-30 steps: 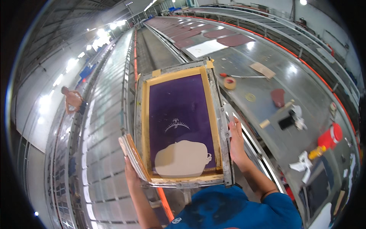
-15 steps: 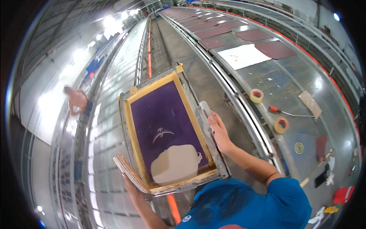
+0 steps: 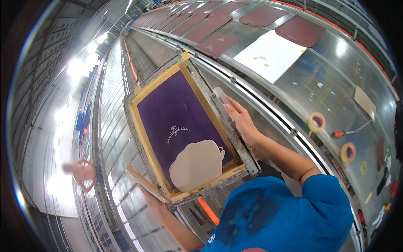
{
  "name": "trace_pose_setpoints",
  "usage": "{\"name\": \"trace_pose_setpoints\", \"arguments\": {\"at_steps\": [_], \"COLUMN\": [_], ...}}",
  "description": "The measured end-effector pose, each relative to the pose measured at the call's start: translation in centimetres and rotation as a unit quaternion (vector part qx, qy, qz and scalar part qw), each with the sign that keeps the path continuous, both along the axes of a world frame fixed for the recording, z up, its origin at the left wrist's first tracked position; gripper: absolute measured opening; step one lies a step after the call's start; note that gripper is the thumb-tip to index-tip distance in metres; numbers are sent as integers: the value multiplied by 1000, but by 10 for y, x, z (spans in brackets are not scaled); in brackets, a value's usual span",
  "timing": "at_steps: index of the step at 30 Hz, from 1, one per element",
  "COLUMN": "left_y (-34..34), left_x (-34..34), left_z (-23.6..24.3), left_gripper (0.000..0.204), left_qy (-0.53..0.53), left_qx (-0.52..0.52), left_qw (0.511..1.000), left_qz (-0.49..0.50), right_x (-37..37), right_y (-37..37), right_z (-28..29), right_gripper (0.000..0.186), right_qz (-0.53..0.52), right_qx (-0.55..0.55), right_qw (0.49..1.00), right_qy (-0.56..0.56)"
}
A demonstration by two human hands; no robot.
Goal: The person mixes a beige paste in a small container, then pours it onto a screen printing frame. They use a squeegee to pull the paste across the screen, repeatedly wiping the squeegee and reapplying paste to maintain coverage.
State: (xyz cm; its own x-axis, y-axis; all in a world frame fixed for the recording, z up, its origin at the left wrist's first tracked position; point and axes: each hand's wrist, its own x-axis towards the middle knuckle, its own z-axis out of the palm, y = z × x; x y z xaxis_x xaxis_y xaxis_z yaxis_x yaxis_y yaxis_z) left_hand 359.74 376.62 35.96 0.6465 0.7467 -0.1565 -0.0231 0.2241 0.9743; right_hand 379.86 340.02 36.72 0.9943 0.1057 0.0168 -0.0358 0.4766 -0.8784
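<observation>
A screen-printing frame [image 3: 138,140] with a purple mesh is held in front of my body, tilted. Yellowish tape edges the mesh, which bears a small pale arc-shaped design [image 3: 177,132]. A pool of beige ink [image 3: 197,164] lies at its near end. My right hand [image 3: 243,119] is closed on the frame's right side, beside a pale handle-like piece [image 3: 221,96]. At the near left, my left hand [image 3: 152,200] is closed around a layered wooden bar [image 3: 147,183] against the frame's left side; its fingers are mostly hidden.
The long metal table [image 3: 327,84] on the right bears maroon panels [image 3: 263,16], a white sheet [image 3: 270,56], tape rolls [image 3: 316,122] and a red-handled tool [image 3: 339,134]. Another table [image 3: 121,155] runs along the left, with a person [image 3: 84,174] beyond it. A metal rail [image 3: 268,109] edges the right table.
The view has turned, so the right table and its items appear shifted. The frame sits slightly higher and more tilted in the picture. Both hands keep their holds.
</observation>
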Motion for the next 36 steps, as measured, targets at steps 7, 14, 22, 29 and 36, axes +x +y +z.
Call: {"name": "trace_pose_setpoints", "arguments": {"at_steps": [7,14,22,29,36], "left_y": [24,106,87,4,-122], "left_x": [203,410,710,916,1069], "left_z": [35,24,25,32,-59], "left_gripper": [75,62,69,68,71], "left_qy": [-27,-45,-13,25,57], "left_qx": [-5,-25,12,21,44], "left_qw": [999,992,966,872,719], "left_qz": [20,-111,-257,-488,-691], "right_x": [194,362,523,565,587], "right_y": [43,42,15,-48,-118], "right_z": [7,10,10,-15,-114], "right_gripper": [52,49,44,41,23], "right_qz": [-103,-127,-251,-406,-634], "right_qx": [-63,-63,-114,-121,-227], "right_qw": [993,990,961,898,720], "right_qy": [-14,-8,27,123,164]}}
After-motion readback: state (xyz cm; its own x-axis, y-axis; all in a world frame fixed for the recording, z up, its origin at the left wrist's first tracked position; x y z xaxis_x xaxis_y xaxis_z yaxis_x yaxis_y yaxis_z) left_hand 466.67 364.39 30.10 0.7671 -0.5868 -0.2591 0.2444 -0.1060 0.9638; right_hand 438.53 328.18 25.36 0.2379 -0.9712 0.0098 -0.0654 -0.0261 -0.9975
